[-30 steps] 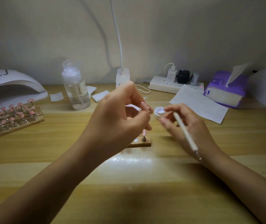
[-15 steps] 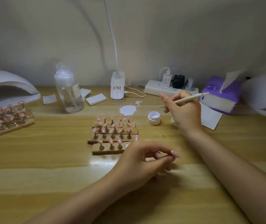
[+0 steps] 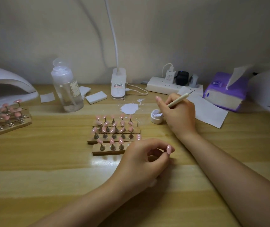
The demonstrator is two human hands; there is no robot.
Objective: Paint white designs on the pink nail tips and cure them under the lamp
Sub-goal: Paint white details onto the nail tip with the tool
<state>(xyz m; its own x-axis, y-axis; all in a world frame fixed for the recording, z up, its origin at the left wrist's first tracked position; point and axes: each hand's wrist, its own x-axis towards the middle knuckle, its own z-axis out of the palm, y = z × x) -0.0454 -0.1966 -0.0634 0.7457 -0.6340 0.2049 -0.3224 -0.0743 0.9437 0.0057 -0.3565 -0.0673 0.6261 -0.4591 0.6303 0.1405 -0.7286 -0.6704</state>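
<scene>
Several pink nail tips on metal stands sit in wooden blocks [image 3: 114, 128] at the table's middle. My left hand [image 3: 144, 159] rests on the table at the front block's right end, fingers loosely curled, with nothing visible between them. One pink tip [image 3: 138, 136] shows just above its knuckles. My right hand [image 3: 178, 115] grips a thin cream brush [image 3: 178, 100], whose lower end dips into a small open white gel jar [image 3: 155, 117]. A white curing lamp [image 3: 4, 86] stands at the far left.
Another block of pink tips [image 3: 4, 118] lies in front of the left lamp. A white paint splat [image 3: 129, 108], a clear bottle [image 3: 67, 89], a clip desk lamp [image 3: 118, 84], a power strip [image 3: 168, 87], paper [image 3: 208, 110], a tissue pack [image 3: 226, 94] and a second lamp [image 3: 268, 90] line the back.
My left hand came down from in front of the jar to the table by the front block. The jar now stands on the table and my right hand lowered the brush into it.
</scene>
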